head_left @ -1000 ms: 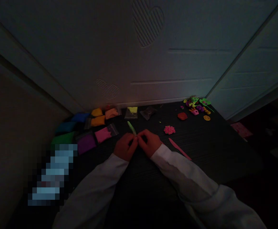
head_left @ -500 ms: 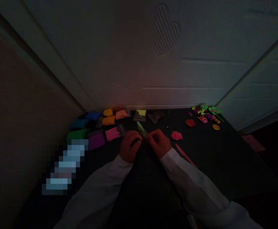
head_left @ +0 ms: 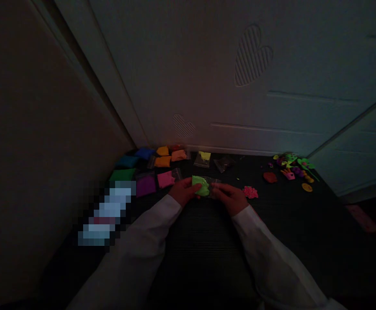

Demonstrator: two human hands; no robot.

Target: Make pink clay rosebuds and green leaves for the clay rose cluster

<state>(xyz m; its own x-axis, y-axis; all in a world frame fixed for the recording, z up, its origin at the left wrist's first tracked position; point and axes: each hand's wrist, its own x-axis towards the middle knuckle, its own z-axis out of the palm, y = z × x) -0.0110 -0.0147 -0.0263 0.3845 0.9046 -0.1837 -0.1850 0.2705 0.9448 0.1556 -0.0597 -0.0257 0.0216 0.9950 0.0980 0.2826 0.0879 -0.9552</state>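
Note:
A clear zip bag of light green modelling clay (head_left: 200,186) is held flat between my hands, above the dark table. My left hand (head_left: 184,192) pinches the clay-filled end, its thumb lying on top. At the bag's clear, unfilled end, my right hand (head_left: 230,198) grips the plastic between thumb and fingers. Just right of that hand lies a bumpy pink clay piece (head_left: 250,192). A bag of pink clay (head_left: 166,179) rests beyond my left hand.
Bags of purple (head_left: 145,184), green (head_left: 122,175), blue and orange clay line the left back. A yellow clay bag (head_left: 203,159) and a dark bag (head_left: 224,163) lie behind my hands. Right: a red lump (head_left: 269,177) and small clay figures (head_left: 291,168). A wall (head_left: 233,137) stands behind.
The green clay bag has turned from edge-on to flat, showing its broad face. My hands have moved slightly apart along it. The camera view has swung left.

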